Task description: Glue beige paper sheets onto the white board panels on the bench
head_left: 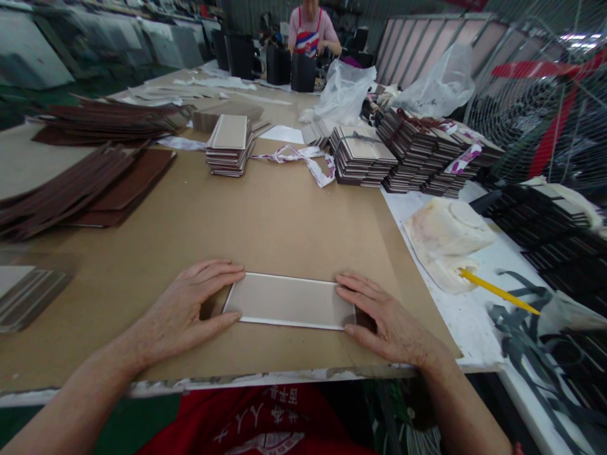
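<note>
A flat beige rectangular panel point(289, 302) with thin white edges lies on the brown tabletop in front of me, close to the near edge. My left hand point(194, 303) grips its left end, fingertips at the far corner and thumb at the near side. At the other end my right hand point(379, 313) holds the panel the same way, with fingers at the far corner and thumb near the front edge. My palms hide parts of both short ends.
Brown sheets point(71, 189) are heaped at the left, beside clear-edged pieces point(28, 297). Farther back stand a small panel stack point(227, 145) and tied bundles point(363, 155). A whitish container point(446, 237) with a yellow stick point(497, 291) sits right. A person point(310, 35) works at the far end.
</note>
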`<state>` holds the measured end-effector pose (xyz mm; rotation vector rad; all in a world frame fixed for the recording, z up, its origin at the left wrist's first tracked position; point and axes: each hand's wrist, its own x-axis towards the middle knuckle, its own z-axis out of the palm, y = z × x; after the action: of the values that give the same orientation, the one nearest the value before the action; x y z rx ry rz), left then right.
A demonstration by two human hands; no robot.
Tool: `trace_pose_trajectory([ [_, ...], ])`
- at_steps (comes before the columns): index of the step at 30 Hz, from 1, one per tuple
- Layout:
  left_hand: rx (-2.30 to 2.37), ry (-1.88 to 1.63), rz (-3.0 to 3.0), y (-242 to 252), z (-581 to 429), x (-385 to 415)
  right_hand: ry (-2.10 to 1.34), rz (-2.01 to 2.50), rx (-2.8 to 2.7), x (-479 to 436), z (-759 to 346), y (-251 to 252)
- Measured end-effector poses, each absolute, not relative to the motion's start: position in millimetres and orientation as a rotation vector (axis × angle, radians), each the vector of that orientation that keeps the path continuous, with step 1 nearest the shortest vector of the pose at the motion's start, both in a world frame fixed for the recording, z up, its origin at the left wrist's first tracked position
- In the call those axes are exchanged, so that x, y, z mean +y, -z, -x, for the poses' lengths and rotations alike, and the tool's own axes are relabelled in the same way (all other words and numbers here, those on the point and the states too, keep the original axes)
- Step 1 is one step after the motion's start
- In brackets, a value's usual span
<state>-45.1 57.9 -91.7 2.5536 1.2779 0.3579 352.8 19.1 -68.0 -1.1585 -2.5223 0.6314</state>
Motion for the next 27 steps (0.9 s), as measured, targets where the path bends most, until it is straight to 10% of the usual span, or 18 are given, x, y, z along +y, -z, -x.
trace_pose_trajectory([
  [17, 1.236, -0.147, -2.807, 70, 33, 54, -0.351, 1.358, -2.759, 7, -322, 37],
  [27, 1.111, 0.018, -3.06, 87, 11, 49, 0.374, 1.258, -2.621, 4, -303, 84],
])
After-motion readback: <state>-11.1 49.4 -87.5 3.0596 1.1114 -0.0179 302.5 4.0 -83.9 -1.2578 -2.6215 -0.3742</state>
